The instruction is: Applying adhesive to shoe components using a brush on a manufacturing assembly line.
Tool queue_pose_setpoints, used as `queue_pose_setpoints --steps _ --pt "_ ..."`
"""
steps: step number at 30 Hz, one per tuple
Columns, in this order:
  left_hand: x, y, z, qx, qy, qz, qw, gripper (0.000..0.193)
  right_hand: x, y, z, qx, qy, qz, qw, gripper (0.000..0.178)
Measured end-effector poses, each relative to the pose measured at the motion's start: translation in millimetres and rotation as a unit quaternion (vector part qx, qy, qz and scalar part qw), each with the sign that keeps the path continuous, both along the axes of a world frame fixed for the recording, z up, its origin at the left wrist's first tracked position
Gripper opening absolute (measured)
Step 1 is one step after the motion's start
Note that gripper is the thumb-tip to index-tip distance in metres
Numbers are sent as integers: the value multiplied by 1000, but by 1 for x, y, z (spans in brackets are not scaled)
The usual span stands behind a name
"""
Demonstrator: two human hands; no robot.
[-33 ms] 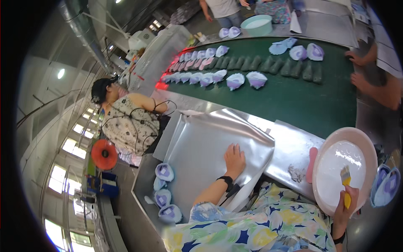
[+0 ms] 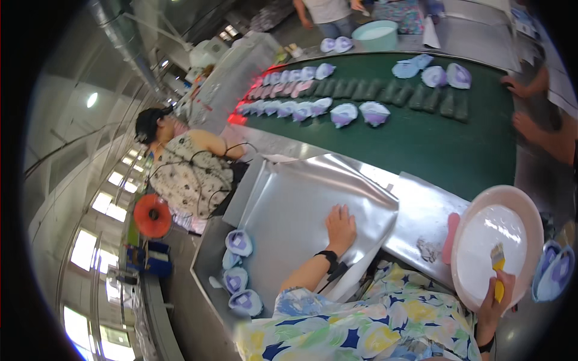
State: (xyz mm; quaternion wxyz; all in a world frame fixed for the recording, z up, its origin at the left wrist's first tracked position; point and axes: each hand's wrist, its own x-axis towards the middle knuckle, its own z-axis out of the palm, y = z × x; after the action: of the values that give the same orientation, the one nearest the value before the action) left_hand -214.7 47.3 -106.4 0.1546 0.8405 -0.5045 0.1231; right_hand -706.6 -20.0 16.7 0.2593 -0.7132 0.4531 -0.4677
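Observation:
My left hand (image 2: 342, 228) lies flat, fingers stretched out, on a shiny metal tray (image 2: 289, 222) at my front. It holds nothing. My right hand (image 2: 495, 295) grips a yellow-handled paintbrush (image 2: 497, 259) at the right. The bristles point away from me over a pale pink basin (image 2: 530, 222) of white liquid (image 2: 481, 240); whether they touch the liquid I cannot tell. Light blue and purple shoe uppers (image 2: 239, 242) sit along the tray's left side. More of these uppers (image 2: 554, 274) stand right of the basin. A pink sole-shaped piece (image 2: 450, 237) leans by the basin's left rim.
Beyond the tray runs a green conveyor belt (image 2: 421, 144) bearing rows of uppers (image 2: 374, 113) and dark soles (image 2: 421, 97). Red light glows at its left end. A co-worker (image 2: 186, 162) stands left; another person's hands (image 2: 533, 120) rest at the belt's right edge. A turquoise basin (image 2: 376, 37) stands behind.
The whole view has shifted slightly, so things sit a little further right. My left hand stays on the tray and my right hand keeps hold of the paintbrush over the basin.

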Motion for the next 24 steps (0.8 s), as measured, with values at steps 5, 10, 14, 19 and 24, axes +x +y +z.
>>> queue_pose_setpoints --steps 5,10,14,19,24 --pt "-17 -19 -6 11 17 -3 1000 47 -3 2 30 -112 108 -24 988 8" --pt "-20 -6 6 -15 7 13 1000 49 -15 -3 15 -40 98 9 994 13" --pt "-20 -1 8 -16 -10 27 999 45 -7 -53 15 -67 192 76 976 17" --pt "-22 -9 14 10 33 27 999 48 -13 -141 17 -88 322 134 933 25" --pt "-23 -8 15 19 34 37 999 47 -22 -286 5 -102 452 177 868 32"
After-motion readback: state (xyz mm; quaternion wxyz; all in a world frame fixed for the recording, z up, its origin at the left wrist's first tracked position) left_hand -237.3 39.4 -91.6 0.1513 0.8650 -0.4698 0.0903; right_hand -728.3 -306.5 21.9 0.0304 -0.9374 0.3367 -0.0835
